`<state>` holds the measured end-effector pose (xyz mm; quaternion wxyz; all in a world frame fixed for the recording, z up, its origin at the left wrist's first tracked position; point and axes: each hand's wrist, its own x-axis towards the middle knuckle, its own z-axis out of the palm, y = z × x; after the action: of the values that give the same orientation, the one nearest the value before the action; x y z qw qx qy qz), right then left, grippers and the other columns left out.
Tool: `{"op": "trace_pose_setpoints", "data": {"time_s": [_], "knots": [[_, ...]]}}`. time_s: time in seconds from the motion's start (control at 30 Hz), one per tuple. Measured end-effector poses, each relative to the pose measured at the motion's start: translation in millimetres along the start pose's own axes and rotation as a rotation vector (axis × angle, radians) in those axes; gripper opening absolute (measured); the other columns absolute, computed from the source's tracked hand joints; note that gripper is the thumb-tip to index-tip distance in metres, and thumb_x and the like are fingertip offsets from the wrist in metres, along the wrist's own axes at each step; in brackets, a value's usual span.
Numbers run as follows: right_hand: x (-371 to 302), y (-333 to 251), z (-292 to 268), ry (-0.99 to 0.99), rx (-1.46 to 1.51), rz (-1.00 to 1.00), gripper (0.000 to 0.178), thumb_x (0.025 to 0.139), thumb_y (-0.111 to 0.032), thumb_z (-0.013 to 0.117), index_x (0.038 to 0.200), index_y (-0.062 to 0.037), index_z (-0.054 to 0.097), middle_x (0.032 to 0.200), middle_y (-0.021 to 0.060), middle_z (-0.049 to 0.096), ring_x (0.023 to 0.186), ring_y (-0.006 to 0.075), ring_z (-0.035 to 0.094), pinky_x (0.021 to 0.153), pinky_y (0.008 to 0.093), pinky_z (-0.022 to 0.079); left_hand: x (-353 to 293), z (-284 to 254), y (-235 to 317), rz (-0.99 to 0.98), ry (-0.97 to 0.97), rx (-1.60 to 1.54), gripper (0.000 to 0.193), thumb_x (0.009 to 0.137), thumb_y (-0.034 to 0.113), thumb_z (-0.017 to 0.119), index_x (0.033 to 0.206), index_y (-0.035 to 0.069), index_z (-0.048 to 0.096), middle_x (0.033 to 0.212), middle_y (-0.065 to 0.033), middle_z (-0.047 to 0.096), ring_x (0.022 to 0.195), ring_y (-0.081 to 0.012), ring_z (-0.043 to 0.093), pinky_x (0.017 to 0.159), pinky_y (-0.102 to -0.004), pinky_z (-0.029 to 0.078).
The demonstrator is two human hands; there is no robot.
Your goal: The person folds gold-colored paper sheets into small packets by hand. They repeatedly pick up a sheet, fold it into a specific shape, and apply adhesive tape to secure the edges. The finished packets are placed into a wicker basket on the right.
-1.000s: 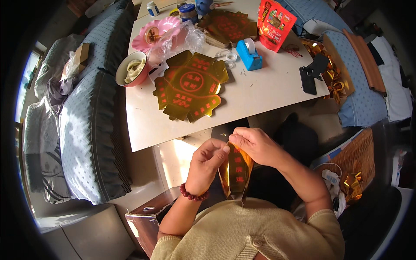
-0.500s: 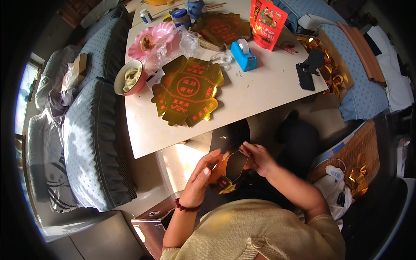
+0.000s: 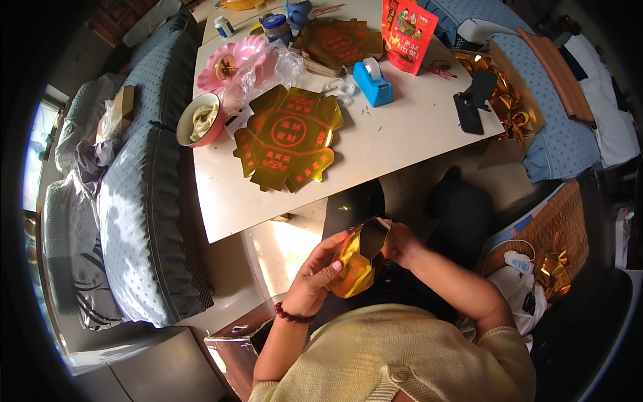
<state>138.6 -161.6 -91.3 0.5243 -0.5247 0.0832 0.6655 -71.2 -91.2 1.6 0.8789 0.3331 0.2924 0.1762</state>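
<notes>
1. Since the earlier frame, both hands have dropped lower, to centre frame.
2. Left hand [image 3: 315, 278] is closed around the gold foil piece [image 3: 355, 264].
3. Right hand [image 3: 400, 242] pinches its upper edge; the foil looks light, thin and easily creased, best held at the folds.

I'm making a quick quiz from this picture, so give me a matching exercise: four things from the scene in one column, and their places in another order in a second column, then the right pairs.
Things:
1. folded gold paper
2. tape dispenser
3. bowl
4. bead bracelet

Places:
A. at the table's left edge, beside the blue cushion
B. on the left wrist
C. held between both hands, below the table
D. on the table, just left of the red pouch

Pairs: 1-C, 2-D, 3-A, 4-B
</notes>
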Motion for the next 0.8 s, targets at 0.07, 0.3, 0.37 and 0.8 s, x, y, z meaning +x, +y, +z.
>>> {"op": "trace_pose_setpoints", "data": {"time_s": [0.07, 0.3, 0.37, 0.8], "knots": [[-4.1, 1.4, 4.2, 0.025, 0.179, -0.020, 0.021, 0.100, -0.029, 0.060, 0.098, -0.0091, 0.068, 0.079, -0.0010, 0.067, 0.057, 0.0064, 0.060, 0.041, 0.0197, 0.043, 2.5, -5.6, -2.9, -0.068, 0.059, -0.120, 0.049, 0.099, 0.010, 0.060, 0.145, 0.007, 0.047, 0.138, -0.0067, 0.056, 0.124, -0.0197, 0.057, 0.104, -0.0330, 0.046], [-23.5, -17.9, -18.1, -0.138, 0.221, 0.009, 0.013, 0.099, -0.014, 0.060, 0.107, -0.0042, 0.064, 0.084, 0.0034, 0.063, 0.060, 0.0056, 0.052, 0.047, 0.0143, 0.040, 10.3, -33.4, -23.7, -0.061, 0.237, -0.059, 0.055, 0.103, 0.044, 0.049, 0.144, 0.008, 0.044, 0.119, -0.0039, 0.063, 0.100, -0.0168, 0.063, 0.075, -0.0293, 0.053], [-25.8, -19.7, -17.0, -0.182, 0.182, -0.026, 0.015, 0.101, -0.013, 0.056, 0.113, -0.0066, 0.063, 0.085, 0.0027, 0.063, 0.061, 0.0060, 0.052, 0.048, 0.0160, 0.040, 8.7, -17.9, -19.2, -0.013, 0.284, -0.087, 0.057, 0.102, 0.047, 0.048, 0.145, 0.009, 0.044, 0.121, -0.0053, 0.062, 0.102, -0.0181, 0.062, 0.077, -0.0300, 0.053], [-5.0, 61.5, -43.0, -0.267, -0.811, -0.451, 0.024, 0.104, -0.015, 0.054, 0.125, -0.0046, 0.059, 0.112, 0.0035, 0.065, 0.101, 0.0153, 0.064, 0.092, 0.0284, 0.051, -1.5, -57.6, -9.1, 0.352, -0.207, 1.397, 0.081, 0.065, 0.007, 0.087, 0.139, 0.011, 0.053, 0.140, -0.0110, 0.055, 0.137, -0.0327, 0.046, 0.118, -0.0465, 0.030]]}}
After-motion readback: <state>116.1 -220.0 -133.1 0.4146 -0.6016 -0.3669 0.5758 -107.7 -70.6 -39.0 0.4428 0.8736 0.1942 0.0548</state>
